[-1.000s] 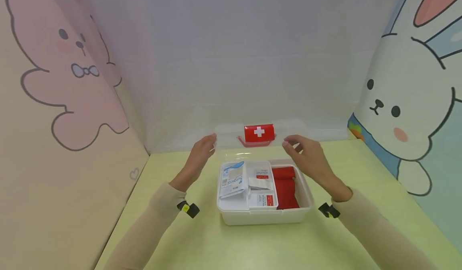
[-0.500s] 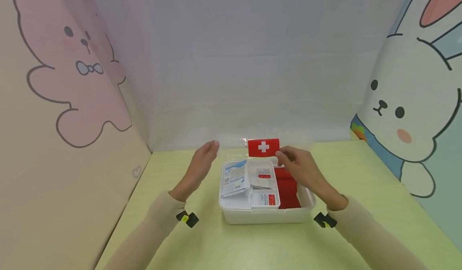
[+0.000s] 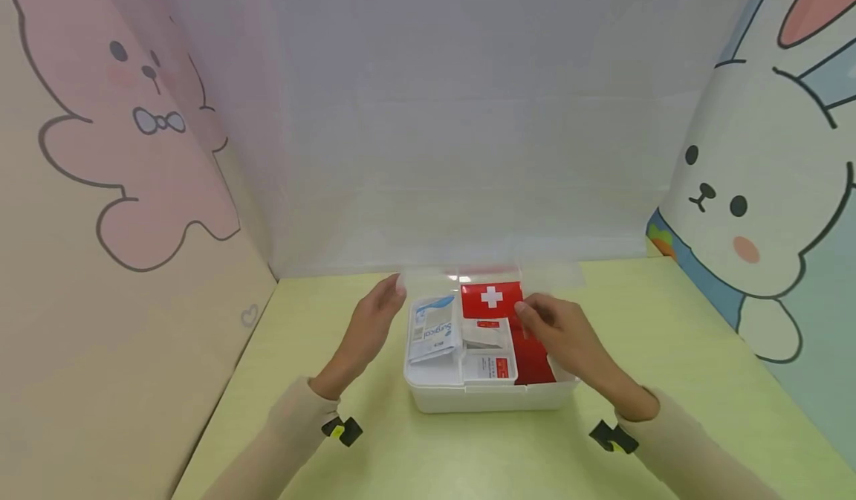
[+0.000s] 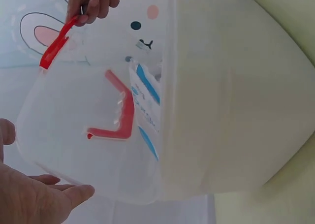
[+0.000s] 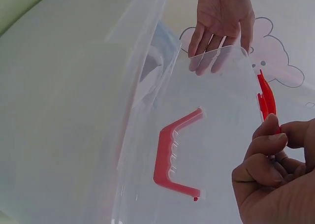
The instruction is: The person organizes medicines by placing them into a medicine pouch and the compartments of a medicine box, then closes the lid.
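A white plastic first-aid box [image 3: 495, 400] stands on the table, its clear hinged lid [image 5: 221, 86] tilted partway down over it. My right hand [image 3: 562, 336] pinches the right end of the red latch [image 3: 476, 308], which bears a white cross on the lid's front edge. Fairly straight fingers of my left hand [image 3: 368, 325] touch or lie behind the lid's left edge. In the right wrist view a red handle [image 5: 165, 155] sits on the lid. Inside the box are a surgical packet [image 3: 433, 333], small white packets [image 3: 483, 368] and a folded red item [image 3: 531, 359].
The box rests on a pale yellow-green table [image 3: 481, 455]. A white sheet [image 3: 455, 128] hangs behind it. Side panels with a pink cartoon animal [image 3: 154, 173] and a white rabbit [image 3: 749, 166] flank the table.
The lid has tilted forward and down toward the box. My right hand has moved onto the red latch and lowered with it; my left hand has dropped slightly.
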{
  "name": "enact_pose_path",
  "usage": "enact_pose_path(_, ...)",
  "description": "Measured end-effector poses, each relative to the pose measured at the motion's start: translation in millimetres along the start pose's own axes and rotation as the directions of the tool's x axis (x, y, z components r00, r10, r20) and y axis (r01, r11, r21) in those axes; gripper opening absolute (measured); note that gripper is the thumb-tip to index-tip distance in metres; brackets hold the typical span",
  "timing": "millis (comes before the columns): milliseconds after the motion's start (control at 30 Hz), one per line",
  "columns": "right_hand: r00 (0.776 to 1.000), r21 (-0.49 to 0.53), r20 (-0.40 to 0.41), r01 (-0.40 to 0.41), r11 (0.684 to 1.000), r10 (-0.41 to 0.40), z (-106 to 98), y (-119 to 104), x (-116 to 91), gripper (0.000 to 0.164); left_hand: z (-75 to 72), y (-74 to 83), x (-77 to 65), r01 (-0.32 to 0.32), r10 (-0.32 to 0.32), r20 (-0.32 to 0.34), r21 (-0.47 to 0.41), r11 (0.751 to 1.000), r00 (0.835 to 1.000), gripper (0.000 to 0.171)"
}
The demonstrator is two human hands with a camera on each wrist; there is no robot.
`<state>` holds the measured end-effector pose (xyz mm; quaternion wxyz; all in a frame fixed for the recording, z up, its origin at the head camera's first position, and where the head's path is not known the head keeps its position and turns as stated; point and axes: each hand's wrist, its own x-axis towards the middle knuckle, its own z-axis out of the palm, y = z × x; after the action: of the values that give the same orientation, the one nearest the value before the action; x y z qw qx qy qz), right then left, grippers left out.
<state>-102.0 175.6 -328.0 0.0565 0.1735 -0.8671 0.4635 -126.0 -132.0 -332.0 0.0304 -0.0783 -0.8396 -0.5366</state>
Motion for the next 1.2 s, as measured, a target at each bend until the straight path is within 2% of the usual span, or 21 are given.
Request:
enact_pose_path(133,1.000,-0.004,0.017,0.002,1.000,-0.002,0.5,-0.9,-12.0,0.015,3.6,-6.1,-9.3,-0.069,0.070,0.044,-0.013,0.998,0.997,0.060)
enact_pose_path(267,0.999,0.004,0.051,-0.016,1.000,0.015,3.5,0.9,-23.8,0.013,8.1,-12.9,-18.8,-0.120,0.118,0.060,0.020,0.993,0.991,0.065)
enact_pose_path(367,0.996,0.026,0.077,-0.037,0.999,0.035,6.6,4.8,-31.6,0.012,11.0,-18.8,-25.9,-0.122,0.119,0.050,0.048,0.991,0.992,0.072)
enact_pose_path(533,0.992,0.049,0.120,-0.040,0.998,0.034,13.3,14.1,-41.9,0.016,14.6,-30.7,-35.0,-0.107,0.105,0.056,0.045,0.993,0.993,0.081)
enact_pose_path(867,0.979,0.108,0.199,-0.072,0.992,0.050,22.6,24.4,-61.9,0.022,22.9,-49.5,-51.6,-0.105,0.104,0.031,0.035,0.994,0.994,0.085)
enact_pose_path(967,0.972,0.106,0.220,-0.103,0.989,0.077,26.7,29.2,-67.3,0.022,26.8,-55.1,-57.2,-0.154,0.153,0.014,0.110,0.982,0.988,0.085)
enact_pose_path(1100,0.963,0.111,0.245,-0.145,0.983,0.115,33.0,36.4,-72.7,0.021,31.8,-62.8,-63.2,-0.228,0.234,-0.003,0.211,0.951,0.972,0.081)
enact_pose_path(1200,0.958,0.118,0.256,-0.164,0.979,0.130,37.6,41.1,-75.5,0.020,33.9,-67.1,-66.5,-0.261,0.270,-0.005,0.236,0.936,0.963,0.078)
